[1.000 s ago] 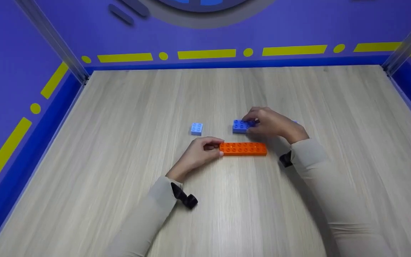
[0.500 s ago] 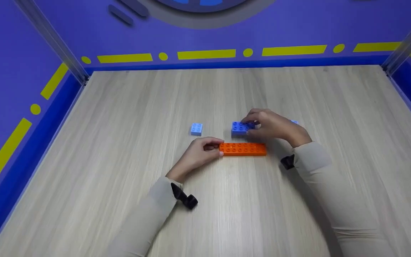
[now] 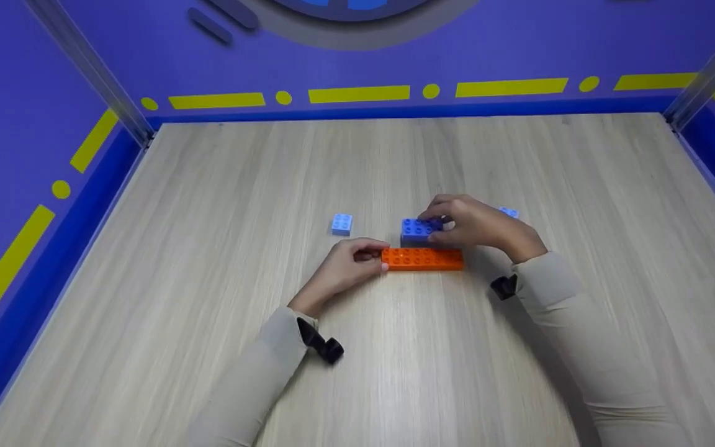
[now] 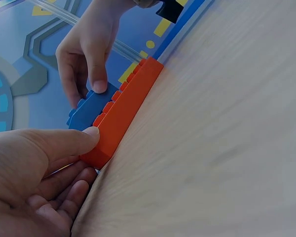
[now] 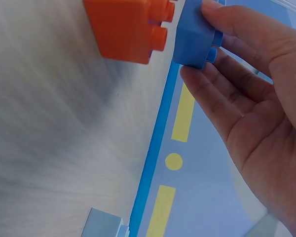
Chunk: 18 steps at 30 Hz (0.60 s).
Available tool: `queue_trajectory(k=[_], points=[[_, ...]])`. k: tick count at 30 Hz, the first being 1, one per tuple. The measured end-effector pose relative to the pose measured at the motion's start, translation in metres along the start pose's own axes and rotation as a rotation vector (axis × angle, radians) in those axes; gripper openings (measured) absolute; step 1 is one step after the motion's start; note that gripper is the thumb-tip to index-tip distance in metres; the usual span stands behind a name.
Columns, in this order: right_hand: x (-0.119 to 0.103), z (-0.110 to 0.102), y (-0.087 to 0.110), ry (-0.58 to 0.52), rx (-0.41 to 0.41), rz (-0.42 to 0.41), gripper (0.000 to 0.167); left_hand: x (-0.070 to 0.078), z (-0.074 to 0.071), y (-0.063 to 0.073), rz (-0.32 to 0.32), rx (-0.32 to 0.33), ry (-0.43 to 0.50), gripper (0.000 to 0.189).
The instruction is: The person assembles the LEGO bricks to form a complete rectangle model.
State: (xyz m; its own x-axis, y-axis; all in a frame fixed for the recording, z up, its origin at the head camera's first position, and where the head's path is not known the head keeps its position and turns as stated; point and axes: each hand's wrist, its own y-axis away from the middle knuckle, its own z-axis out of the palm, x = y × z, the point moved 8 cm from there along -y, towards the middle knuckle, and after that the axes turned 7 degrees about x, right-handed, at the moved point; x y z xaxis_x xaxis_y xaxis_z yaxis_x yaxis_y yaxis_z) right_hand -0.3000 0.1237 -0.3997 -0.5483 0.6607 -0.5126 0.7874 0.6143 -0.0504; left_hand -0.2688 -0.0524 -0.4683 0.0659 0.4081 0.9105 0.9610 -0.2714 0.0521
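A long orange toy brick (image 3: 422, 259) with two rows of studs lies on the table, stud side up. My left hand (image 3: 346, 267) pinches its left end between thumb and fingers. Just behind it, my right hand (image 3: 475, 223) grips a blue toy brick (image 3: 415, 230) by its right part. In the right wrist view the blue brick (image 5: 195, 37) is off the table, level with the studs of the orange brick (image 5: 123, 29). From the left wrist, the blue brick (image 4: 91, 108) overlaps the far side of the orange one (image 4: 126, 111).
One small light blue brick (image 3: 342, 225) stands on the wooden table (image 3: 239, 205) behind my left hand. Another light blue brick (image 3: 509, 212) shows partly behind my right wrist. Blue-purple panels (image 3: 357, 68) border the table at the back and sides.
My right hand has brought the blue brick slightly toward me, up close to the orange brick's far edge. More of the right light blue brick shows. The left hand stays put.
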Motion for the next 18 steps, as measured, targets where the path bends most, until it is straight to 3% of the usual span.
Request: queue_trajectory(k=[18], points=[[-0.0055, 0.002, 0.0067, 0.005, -0.01, -0.026, 0.032, 0.0011, 0.0002, -0.0001, 0.024, -0.001, -0.001, 0.037]])
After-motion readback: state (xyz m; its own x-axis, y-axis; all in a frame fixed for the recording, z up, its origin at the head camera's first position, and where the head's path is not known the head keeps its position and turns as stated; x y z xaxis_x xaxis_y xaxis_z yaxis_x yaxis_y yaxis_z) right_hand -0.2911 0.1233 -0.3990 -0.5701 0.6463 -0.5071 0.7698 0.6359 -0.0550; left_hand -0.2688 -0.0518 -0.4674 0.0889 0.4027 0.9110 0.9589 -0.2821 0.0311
